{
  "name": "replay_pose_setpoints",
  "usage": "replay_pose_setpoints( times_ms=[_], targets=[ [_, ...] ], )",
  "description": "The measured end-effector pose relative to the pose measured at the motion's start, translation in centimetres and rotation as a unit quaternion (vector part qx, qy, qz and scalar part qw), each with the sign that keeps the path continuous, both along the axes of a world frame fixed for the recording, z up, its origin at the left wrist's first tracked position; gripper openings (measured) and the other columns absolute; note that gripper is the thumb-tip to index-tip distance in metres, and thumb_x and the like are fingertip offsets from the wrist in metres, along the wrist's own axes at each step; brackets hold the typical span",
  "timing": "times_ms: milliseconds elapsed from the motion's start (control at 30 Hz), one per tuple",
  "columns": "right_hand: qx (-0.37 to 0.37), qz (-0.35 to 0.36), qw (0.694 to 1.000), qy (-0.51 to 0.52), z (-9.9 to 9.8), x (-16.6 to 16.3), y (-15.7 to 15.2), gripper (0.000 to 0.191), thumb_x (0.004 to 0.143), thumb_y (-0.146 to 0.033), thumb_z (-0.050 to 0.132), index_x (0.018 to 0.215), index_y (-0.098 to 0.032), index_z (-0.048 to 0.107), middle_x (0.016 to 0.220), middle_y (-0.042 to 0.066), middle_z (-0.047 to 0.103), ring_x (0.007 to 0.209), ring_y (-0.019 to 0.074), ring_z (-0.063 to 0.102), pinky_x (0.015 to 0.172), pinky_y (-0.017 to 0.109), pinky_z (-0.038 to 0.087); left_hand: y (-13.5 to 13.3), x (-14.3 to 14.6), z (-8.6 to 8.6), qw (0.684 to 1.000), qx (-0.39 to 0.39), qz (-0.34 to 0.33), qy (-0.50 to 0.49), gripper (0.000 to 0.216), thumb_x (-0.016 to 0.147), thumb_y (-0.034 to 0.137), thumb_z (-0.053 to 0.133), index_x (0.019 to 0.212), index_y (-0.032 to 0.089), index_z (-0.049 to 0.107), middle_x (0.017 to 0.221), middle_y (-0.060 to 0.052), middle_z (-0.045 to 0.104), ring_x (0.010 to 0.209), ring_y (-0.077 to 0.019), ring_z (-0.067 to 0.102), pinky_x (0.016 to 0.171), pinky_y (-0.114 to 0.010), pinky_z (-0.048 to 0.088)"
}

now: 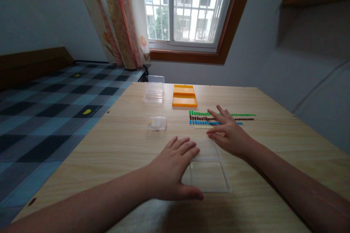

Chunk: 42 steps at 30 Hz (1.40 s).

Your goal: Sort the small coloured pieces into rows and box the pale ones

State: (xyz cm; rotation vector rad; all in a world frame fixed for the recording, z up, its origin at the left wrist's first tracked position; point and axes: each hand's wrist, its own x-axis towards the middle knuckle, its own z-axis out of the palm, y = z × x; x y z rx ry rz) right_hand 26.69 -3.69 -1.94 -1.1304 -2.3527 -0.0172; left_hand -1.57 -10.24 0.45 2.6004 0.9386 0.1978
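Observation:
My left hand (175,169) lies flat and open on the wooden table (128,145), its fingers on the left edge of a clear flat plastic tray (209,178). A second clear tray (207,149) lies just beyond, between both hands. My right hand (228,133) rests with fingers spread, open, at the right side of that tray. Its fingertips reach over rows of small sticks: green (243,115), brown (198,118), blue (198,122) and pale yellow (199,126).
An orange tray (184,96) sits further back on the table. A clear box (154,93) stands left of it, and a small clear box (157,123) with something yellow inside lies nearer. A chequered bed (49,113) is on the left; a window (188,7) is ahead.

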Motion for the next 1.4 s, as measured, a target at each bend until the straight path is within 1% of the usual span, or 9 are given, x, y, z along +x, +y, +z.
replay_pose_setpoints(
  times_ms=[500,667,833,1000,1200,1267,1300,1333,1400],
  targets=[
    [-0.021,-0.018,0.999,-0.043,0.8,0.9,0.0,0.011,0.087,-0.029,0.073,0.089,-0.028,0.083,0.160,0.005,0.042,0.157,0.0374,0.020,0.120,0.071,0.023,0.0,0.1,0.3,1.000,-0.002,0.001,0.026,0.100,0.078,0.079,0.066,0.152,0.015,0.047,0.160,-0.019,0.042,0.150,-0.0426,0.034,0.124,-0.066,0.018],
    [-0.022,0.009,1.000,0.004,2.8,2.1,-0.6,0.012,0.089,-0.034,0.072,0.092,-0.027,0.083,0.164,0.004,0.035,0.157,0.0370,0.018,0.120,0.070,0.026,0.0,0.0,0.0,1.000,0.000,0.005,0.013,0.101,0.076,0.080,0.068,0.151,0.015,0.048,0.159,-0.019,0.044,0.149,-0.0430,0.035,0.124,-0.065,0.019],
    [0.008,0.089,0.996,0.010,5.0,0.1,-4.5,0.014,0.094,-0.031,0.068,0.093,-0.026,0.081,0.167,0.000,0.027,0.159,0.0329,0.013,0.123,0.065,0.023,0.0,0.1,-0.1,1.000,-0.005,0.005,0.004,0.099,0.077,0.079,0.068,0.151,0.015,0.048,0.159,-0.019,0.044,0.150,-0.0432,0.033,0.124,-0.066,0.018],
    [-0.010,0.162,0.985,-0.061,3.9,-3.0,-7.3,0.007,0.088,-0.025,0.073,0.089,-0.026,0.080,0.164,0.001,0.036,0.158,0.0356,0.014,0.125,0.067,0.015,-0.1,0.1,-0.1,1.000,0.004,-0.004,-0.005,0.095,0.079,0.076,0.068,0.150,0.016,0.048,0.158,-0.019,0.044,0.150,-0.0426,0.034,0.124,-0.065,0.015],
    [0.024,0.163,0.984,-0.064,3.2,-3.6,-7.0,0.008,0.089,-0.029,0.072,0.091,-0.026,0.079,0.157,0.006,0.045,0.153,0.0394,0.025,0.120,0.068,0.024,-0.1,0.2,0.1,1.000,0.007,-0.006,0.012,0.095,0.080,0.075,0.068,0.150,0.015,0.047,0.158,-0.020,0.044,0.149,-0.0423,0.035,0.124,-0.066,0.016],
    [0.049,0.173,0.983,-0.044,3.8,-3.4,-7.0,0.013,0.094,-0.030,0.067,0.090,-0.025,0.079,0.144,0.008,0.057,0.138,0.0343,0.046,0.111,0.057,0.038,-0.1,0.2,0.1,1.000,0.008,-0.006,0.016,0.097,0.080,0.075,0.068,0.151,0.014,0.046,0.159,-0.020,0.043,0.150,-0.0422,0.033,0.124,-0.066,0.016],
    [0.049,0.182,0.981,-0.040,4.1,-3.3,-7.1,0.018,0.097,-0.030,0.064,0.088,-0.024,0.078,0.130,0.009,0.065,0.121,0.0281,0.058,0.101,0.046,0.046,-0.1,0.2,0.0,1.000,0.008,-0.005,0.017,0.097,0.080,0.076,0.067,0.152,0.014,0.046,0.160,-0.020,0.042,0.150,-0.0423,0.033,0.124,-0.065,0.017],
    [0.040,0.192,0.980,-0.044,4.3,-3.2,-7.2,0.023,0.099,-0.029,0.060,0.084,-0.022,0.077,0.111,0.008,0.069,0.100,0.0211,0.062,0.087,0.036,0.048,-0.1,0.1,0.0,1.000,0.008,-0.005,0.019,0.098,0.079,0.077,0.067,0.152,0.015,0.045,0.160,-0.020,0.041,0.151,-0.0423,0.032,0.124,-0.065,0.017],
    [0.006,0.209,0.975,-0.070,4.6,-3.0,-7.4,0.030,0.101,-0.028,0.055,0.078,-0.020,0.072,0.080,0.003,0.063,0.068,0.0127,0.053,0.063,0.028,0.037,0.0,0.1,0.0,1.000,0.009,-0.005,0.021,0.098,0.079,0.078,0.066,0.152,0.015,0.046,0.161,-0.020,0.041,0.151,-0.0422,0.032,0.124,-0.065,0.017]
  ],
)
